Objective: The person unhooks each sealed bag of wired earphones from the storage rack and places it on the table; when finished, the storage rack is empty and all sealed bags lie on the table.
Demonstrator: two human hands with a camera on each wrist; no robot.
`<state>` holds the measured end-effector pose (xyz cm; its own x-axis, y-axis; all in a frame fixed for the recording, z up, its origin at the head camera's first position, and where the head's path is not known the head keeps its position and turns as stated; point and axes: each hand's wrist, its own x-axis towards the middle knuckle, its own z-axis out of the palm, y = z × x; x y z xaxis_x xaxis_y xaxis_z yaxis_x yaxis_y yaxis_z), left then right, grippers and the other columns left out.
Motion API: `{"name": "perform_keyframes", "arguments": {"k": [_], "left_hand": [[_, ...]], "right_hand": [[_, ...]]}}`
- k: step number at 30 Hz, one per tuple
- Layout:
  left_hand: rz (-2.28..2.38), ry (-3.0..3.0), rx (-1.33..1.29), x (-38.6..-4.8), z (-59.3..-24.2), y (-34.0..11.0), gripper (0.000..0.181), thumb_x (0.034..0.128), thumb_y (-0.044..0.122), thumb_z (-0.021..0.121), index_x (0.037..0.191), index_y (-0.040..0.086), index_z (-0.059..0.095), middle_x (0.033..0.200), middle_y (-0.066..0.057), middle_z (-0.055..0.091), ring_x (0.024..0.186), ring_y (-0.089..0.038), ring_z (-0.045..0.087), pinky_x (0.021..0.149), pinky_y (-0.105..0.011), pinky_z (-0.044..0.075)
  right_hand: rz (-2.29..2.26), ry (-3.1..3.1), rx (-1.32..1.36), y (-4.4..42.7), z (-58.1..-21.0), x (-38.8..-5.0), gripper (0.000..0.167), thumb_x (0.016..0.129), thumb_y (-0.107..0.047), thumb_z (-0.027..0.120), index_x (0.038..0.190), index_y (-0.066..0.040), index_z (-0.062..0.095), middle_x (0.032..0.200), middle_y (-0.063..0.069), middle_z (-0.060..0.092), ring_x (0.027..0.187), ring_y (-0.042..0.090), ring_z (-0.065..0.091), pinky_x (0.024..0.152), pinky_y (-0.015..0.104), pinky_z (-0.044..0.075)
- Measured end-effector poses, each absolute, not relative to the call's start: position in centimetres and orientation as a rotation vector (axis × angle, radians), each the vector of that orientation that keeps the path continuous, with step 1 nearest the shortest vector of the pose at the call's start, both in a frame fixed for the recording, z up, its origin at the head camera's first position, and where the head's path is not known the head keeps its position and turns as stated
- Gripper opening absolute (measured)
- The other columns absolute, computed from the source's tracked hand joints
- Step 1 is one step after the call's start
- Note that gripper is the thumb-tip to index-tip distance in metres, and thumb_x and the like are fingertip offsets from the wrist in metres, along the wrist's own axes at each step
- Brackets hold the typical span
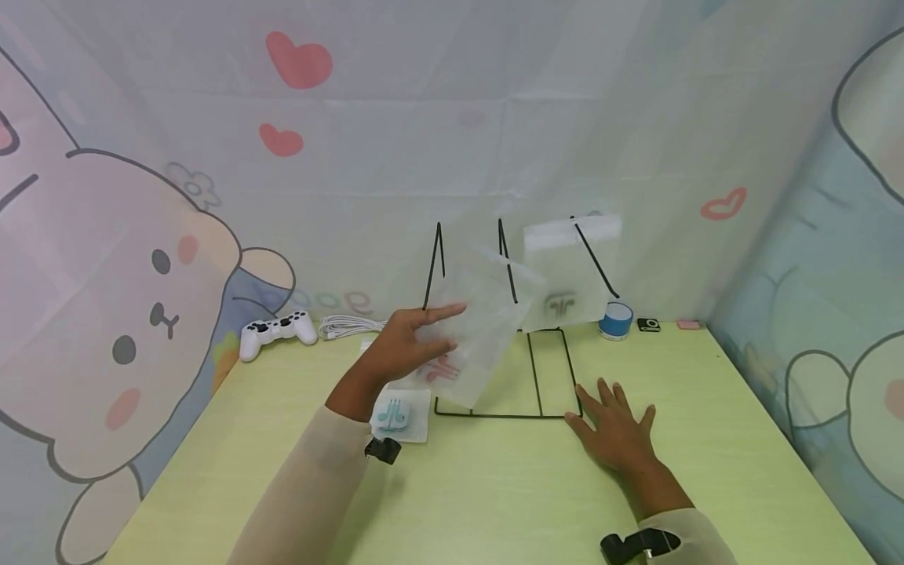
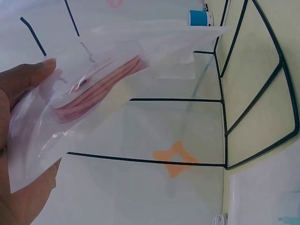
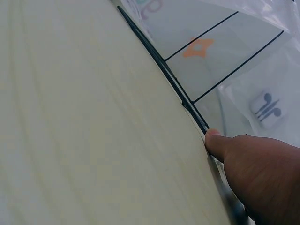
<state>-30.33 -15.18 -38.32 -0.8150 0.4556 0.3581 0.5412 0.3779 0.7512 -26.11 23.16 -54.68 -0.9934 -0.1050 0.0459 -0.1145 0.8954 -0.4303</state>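
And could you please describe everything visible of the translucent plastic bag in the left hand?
The translucent plastic bag looks thin and creased, with looped pink earphones showing through it. It slants in the air by the black wire rack, gripped at one side by the left hand. Whether the rack's middle hook touches it is unclear.

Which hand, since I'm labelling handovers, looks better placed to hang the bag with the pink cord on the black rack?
Probably the left hand: it holds the bag near the middle prong. The right hand holds no bag; its thumb touches the black rack.
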Motion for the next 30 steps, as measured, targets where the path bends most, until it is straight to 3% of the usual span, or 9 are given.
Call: {"name": "perform_keyframes", "arguments": {"k": [1, 3, 6, 12, 20, 25, 28, 30], "left_hand": [[-1.433, -2.528, -0.922, -30.2, -38.3, -15.2, 0.058, 0.0976, 0.010, 0.082, 0.151, 0.026, 0.068, 0.158, 0.000, 0.064, 0.104, -0.013, 0.070, 0.089, -0.031, 0.054], [-1.431, -2.523, -0.930, -30.0, -38.1, -15.3, 0.058, 0.0968, 0.009, 0.082, 0.151, 0.024, 0.068, 0.158, 0.001, 0.064, 0.140, -0.018, 0.062, 0.103, -0.038, 0.052], [-1.434, -2.522, -0.952, -29.6, -38.0, -15.3, 0.059, 0.0966, 0.008, 0.082, 0.152, 0.023, 0.067, 0.159, 0.000, 0.062, 0.154, -0.026, 0.054, 0.111, -0.048, 0.052], [-1.411, -2.510, -1.004, -29.3, -38.3, -15.6, 0.058, 0.0975, 0.009, 0.082, 0.152, 0.021, 0.067, 0.160, -0.003, 0.062, 0.155, -0.029, 0.053, 0.121, -0.057, 0.049], [-1.457, -2.478, -1.060, -28.8, -39.1, -15.9, 0.058, 0.0972, 0.008, 0.082, 0.152, 0.019, 0.067, 0.161, -0.004, 0.062, 0.154, -0.031, 0.054, 0.122, -0.057, 0.049], [-1.560, -2.441, -1.080, -28.5, -40.1, -15.5, 0.056, 0.0982, 0.005, 0.080, 0.152, 0.015, 0.067, 0.161, -0.007, 0.061, 0.147, -0.029, 0.061, 0.114, -0.036, 0.056], [-1.598, -2.412, -1.067, -28.4, -40.8, -15.2, 0.055, 0.0976, 0.006, 0.081, 0.151, 0.013, 0.068, 0.158, -0.011, 0.064, 0.131, -0.025, 0.071, 0.100, -0.024, 0.060], [-1.607, -2.393, -1.053, -28.2, -41.1, -15.0, 0.055, 0.0967, 0.005, 0.082, 0.150, 0.013, 0.068, 0.156, -0.012, 0.065, 0.125, -0.021, 0.073, 0.097, -0.025, 0.061]], "right_hand": [[0.688, -3.040, 0.176, 23.2, -54.7, -26.1, 0.075, 0.111, -0.064, 0.046, 0.171, -0.019, 0.039, 0.180, 0.027, 0.020, 0.167, 0.056, 0.010, 0.115, 0.095, -0.009], [0.685, -3.040, 0.179, 23.2, -54.6, -26.1, 0.075, 0.111, -0.065, 0.045, 0.171, -0.019, 0.039, 0.180, 0.027, 0.020, 0.167, 0.057, 0.010, 0.115, 0.095, -0.008], [0.677, -3.031, 0.184, 23.2, -54.6, -26.1, 0.076, 0.111, -0.065, 0.046, 0.171, -0.019, 0.040, 0.180, 0.028, 0.021, 0.167, 0.057, 0.011, 0.115, 0.096, -0.007], [0.676, -3.028, 0.185, 23.3, -54.8, -26.2, 0.076, 0.111, -0.066, 0.045, 0.170, -0.019, 0.041, 0.180, 0.028, 0.021, 0.166, 0.058, 0.012, 0.114, 0.096, -0.007], [0.670, -3.034, 0.176, 23.1, -54.7, -26.2, 0.075, 0.111, -0.065, 0.047, 0.170, -0.020, 0.041, 0.180, 0.027, 0.022, 0.166, 0.058, 0.013, 0.115, 0.096, -0.007], [0.664, -3.037, 0.174, 23.0, -54.4, -26.1, 0.073, 0.112, -0.062, 0.048, 0.170, -0.019, 0.041, 0.180, 0.028, 0.022, 0.166, 0.058, 0.013, 0.115, 0.096, -0.007], [0.667, -3.038, 0.170, 23.0, -54.5, -26.1, 0.073, 0.111, -0.062, 0.049, 0.171, -0.020, 0.041, 0.180, 0.027, 0.021, 0.166, 0.057, 0.012, 0.115, 0.096, -0.007], [0.670, -3.041, 0.167, 23.0, -54.6, -26.1, 0.074, 0.111, -0.063, 0.048, 0.171, -0.020, 0.040, 0.180, 0.027, 0.021, 0.167, 0.057, 0.012, 0.115, 0.096, -0.007]]}}
